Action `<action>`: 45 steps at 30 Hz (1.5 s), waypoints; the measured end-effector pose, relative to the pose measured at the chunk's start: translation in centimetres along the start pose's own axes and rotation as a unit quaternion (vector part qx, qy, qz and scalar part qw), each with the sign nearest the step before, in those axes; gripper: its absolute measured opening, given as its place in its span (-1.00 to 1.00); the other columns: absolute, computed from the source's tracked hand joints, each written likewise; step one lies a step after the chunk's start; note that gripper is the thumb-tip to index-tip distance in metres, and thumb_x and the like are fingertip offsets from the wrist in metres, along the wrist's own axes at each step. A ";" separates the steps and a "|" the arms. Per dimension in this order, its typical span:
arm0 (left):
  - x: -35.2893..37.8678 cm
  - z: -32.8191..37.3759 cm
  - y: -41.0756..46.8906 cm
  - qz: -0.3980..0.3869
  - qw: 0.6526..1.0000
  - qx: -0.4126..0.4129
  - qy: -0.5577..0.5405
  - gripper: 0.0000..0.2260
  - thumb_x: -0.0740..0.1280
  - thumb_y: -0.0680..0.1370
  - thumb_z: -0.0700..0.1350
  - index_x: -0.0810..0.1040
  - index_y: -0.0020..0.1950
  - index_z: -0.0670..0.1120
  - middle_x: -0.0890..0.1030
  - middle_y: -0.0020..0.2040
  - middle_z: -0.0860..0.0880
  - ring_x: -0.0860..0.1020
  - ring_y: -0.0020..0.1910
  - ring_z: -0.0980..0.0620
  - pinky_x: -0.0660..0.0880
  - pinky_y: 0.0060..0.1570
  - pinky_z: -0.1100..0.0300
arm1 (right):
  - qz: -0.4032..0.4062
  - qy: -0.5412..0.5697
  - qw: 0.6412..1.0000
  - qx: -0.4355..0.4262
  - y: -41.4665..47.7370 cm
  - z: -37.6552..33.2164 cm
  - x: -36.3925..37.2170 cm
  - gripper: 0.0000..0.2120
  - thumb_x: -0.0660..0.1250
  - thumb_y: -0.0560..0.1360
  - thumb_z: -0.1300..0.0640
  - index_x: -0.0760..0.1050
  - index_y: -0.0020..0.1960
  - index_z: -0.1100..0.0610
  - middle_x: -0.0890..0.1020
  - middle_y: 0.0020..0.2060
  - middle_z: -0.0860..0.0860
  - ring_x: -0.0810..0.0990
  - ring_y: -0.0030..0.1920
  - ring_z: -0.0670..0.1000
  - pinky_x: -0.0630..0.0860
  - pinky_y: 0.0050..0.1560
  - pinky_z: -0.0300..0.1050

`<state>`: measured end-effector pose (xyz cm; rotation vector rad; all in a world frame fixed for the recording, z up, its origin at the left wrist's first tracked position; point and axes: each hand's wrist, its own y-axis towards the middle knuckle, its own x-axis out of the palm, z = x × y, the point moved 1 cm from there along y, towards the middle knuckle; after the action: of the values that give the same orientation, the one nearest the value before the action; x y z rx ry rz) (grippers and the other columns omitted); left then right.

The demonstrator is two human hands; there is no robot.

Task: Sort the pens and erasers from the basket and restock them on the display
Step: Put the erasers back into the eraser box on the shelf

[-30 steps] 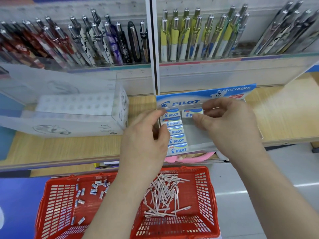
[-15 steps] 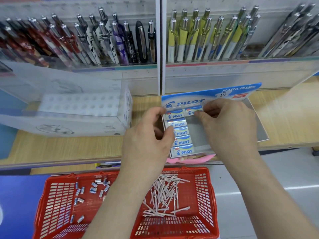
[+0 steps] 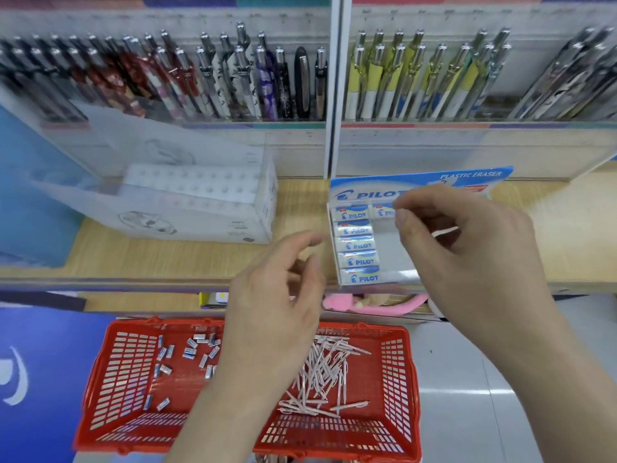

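The right hand (image 3: 467, 262) is covering the right half of the eraser box (image 3: 389, 253) and most of one eraser (image 3: 383, 212); whether its fingertips are touching that eraser is not showing. Motion is blurring the left hand (image 3: 277, 305) at its fingertips, and its forearm (image 3: 213, 412) is hiding the middle of the basket (image 3: 127, 362).

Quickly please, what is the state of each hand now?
Left hand: open, holds nothing.
Right hand: fingers curled above the eraser box; a grip cannot be told.
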<state>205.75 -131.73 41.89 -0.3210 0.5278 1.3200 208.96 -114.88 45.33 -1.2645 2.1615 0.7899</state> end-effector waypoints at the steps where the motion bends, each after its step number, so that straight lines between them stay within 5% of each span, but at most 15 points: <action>1: -0.7 -0.2 -0.9 0.014 1.000 -0.003 -0.007 -0.82 0.35 0.53 -0.17 0.62 0.02 0.11 0.61 -0.23 0.23 0.56 -0.29 0.26 0.37 -0.27 0.53 | -0.010 0.013 1.000 -0.021 -0.5 -0.6 -0.1 -0.90 0.30 0.45 0.13 0.60 -0.14 0.01 0.61 -0.34 -0.19 0.56 -0.23 -0.09 0.45 -0.23 -0.24; 7: -5.4 -4.8 -6.3 0.063 0.992 -0.099 -0.035 -0.78 0.34 0.52 -0.16 0.62 -0.07 0.19 0.66 -0.22 0.21 0.62 -0.23 0.21 0.51 -0.19 0.33 | -0.125 0.038 0.983 -0.132 -4.4 -4.7 2.4 -0.93 0.34 0.45 0.12 0.60 -0.13 0.00 0.64 -0.33 -0.07 0.57 -0.27 -0.07 0.44 -0.25 -0.19; 10: -8.0 -8.7 -9.0 0.061 0.985 -0.161 -0.005 -0.73 0.33 0.50 -0.26 0.64 -0.14 0.14 0.66 -0.23 0.21 0.60 -0.22 0.23 0.46 -0.22 0.41 | -0.213 0.000 0.964 -0.160 -6.9 -6.0 6.1 -0.89 0.28 0.45 0.07 0.58 -0.15 0.02 0.65 -0.31 -0.07 0.59 -0.27 -0.09 0.51 -0.26 -0.06; 16: -14.3 -18.4 -14.8 0.017 0.964 -0.258 0.065 -0.74 0.35 0.51 -0.25 0.61 -0.18 0.13 0.58 -0.18 0.39 0.53 -0.18 0.36 0.39 -0.24 0.54 | -0.419 -0.061 0.899 -0.114 -13.0 -5.9 17.0 -0.83 0.20 0.51 0.02 0.54 0.02 -0.06 0.58 -0.14 -0.11 0.57 -0.13 -0.02 0.53 -0.06 0.00; 22: -20.6 -32.4 -18.3 -0.030 0.932 -0.336 0.134 -0.81 0.32 0.53 -0.23 0.63 -0.06 0.05 0.63 -0.18 0.15 0.54 -0.22 0.27 0.35 -0.30 0.48 | -0.449 -0.072 0.891 -0.002 -19.9 -5.2 30.5 -0.77 0.28 0.50 0.11 0.54 0.14 -0.05 0.58 -0.08 -0.06 0.56 -0.09 -0.03 0.49 0.04 -0.09; 29: -21.7 -50.2 -16.4 -0.115 0.916 -0.310 0.230 -0.76 0.27 0.51 -0.28 0.62 0.11 -0.08 0.64 0.03 -0.06 0.56 -0.07 -0.05 0.41 -0.11 0.21 | -0.410 -0.049 0.905 0.100 -26.2 -0.1 47.1 -0.62 0.35 0.46 0.16 0.49 0.27 0.01 0.61 0.04 0.04 0.61 -0.03 0.02 0.52 0.11 -0.07; 37: -9.4 -70.0 -14.5 -0.153 0.936 -0.216 0.232 -0.67 0.34 0.43 -0.26 0.59 0.18 -0.06 0.62 0.05 -0.16 0.59 0.02 -0.16 0.45 0.04 0.12 | -0.402 -0.086 0.912 0.002 -28.1 11.7 65.0 -0.45 0.36 0.44 0.19 0.35 0.41 0.02 0.46 0.30 0.05 0.47 0.27 0.07 0.37 0.28 -0.12; 41: -1.1 -78.1 -12.4 -0.233 0.907 -0.135 0.324 -0.46 0.34 0.45 -0.14 0.34 0.43 -0.08 0.48 0.32 -0.14 0.40 0.33 -0.11 0.30 0.28 0.11 | -0.447 -0.153 0.880 -0.051 -28.2 16.7 72.8 -0.32 0.27 0.42 0.29 0.21 0.48 -0.06 0.27 0.45 -0.05 0.32 0.40 0.06 0.29 0.35 -0.11; 45: 3.5 -84.8 -9.8 -0.219 0.870 -0.080 0.434 -0.40 0.21 0.51 -0.11 0.10 0.51 -0.15 0.26 0.47 -0.13 0.20 0.44 -0.12 0.14 0.30 0.03 | -0.461 -0.203 0.857 -0.105 -28.0 18.6 78.3 -0.20 0.24 0.42 0.36 0.07 0.52 -0.14 0.16 0.50 -0.04 0.23 0.43 0.11 0.24 0.38 -0.09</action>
<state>200.34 -174.29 -32.00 -1.1334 1.0236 0.7172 202.24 -159.32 -27.01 -1.8024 0.9466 0.7606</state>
